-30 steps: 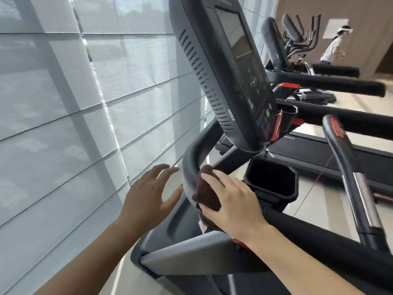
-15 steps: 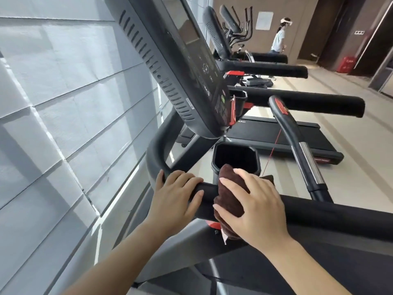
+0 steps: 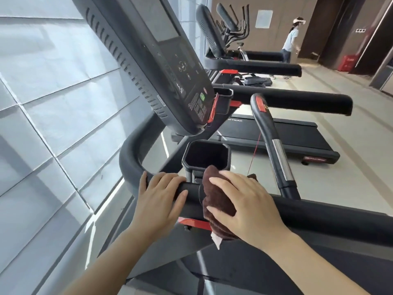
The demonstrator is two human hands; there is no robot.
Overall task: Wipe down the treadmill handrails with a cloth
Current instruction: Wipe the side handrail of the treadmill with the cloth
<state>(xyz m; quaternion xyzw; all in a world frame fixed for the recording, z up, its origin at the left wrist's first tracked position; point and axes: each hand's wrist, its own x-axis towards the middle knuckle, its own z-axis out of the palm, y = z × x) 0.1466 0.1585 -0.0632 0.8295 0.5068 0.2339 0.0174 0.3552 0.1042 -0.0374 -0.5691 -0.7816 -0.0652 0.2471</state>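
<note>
On the near handrail (image 3: 319, 211), just where the straight padded bar leaves the bend below the console (image 3: 170, 67), your right hand (image 3: 244, 201) presses the brown cloth (image 3: 214, 201) against the bar. The cloth is draped over the top of the rail and hangs down its front face, with a white tag showing at its lower edge. Your fingers lie flat and close together across the cloth, the thumb tucked low on the side toward you, so the palm does the holding; you are pressing, not pinching. Your left hand (image 3: 159, 194) rests bare on the rail just beside the cloth, fingers curled over the top, slightly spread, thumb underneath as far as can be told.

You appear to be in the wiping stroke itself, at the console end of this rail. Most of the bar stretches away to your right, uncovered by the cloth. The next move likely calls for sliding the cloth rightward along the bar with steady pressure, wrapping it round so the underside is reached too. The upright grip (image 3: 274, 143) and the far handrail (image 3: 297, 100) look untouched for now.
</note>
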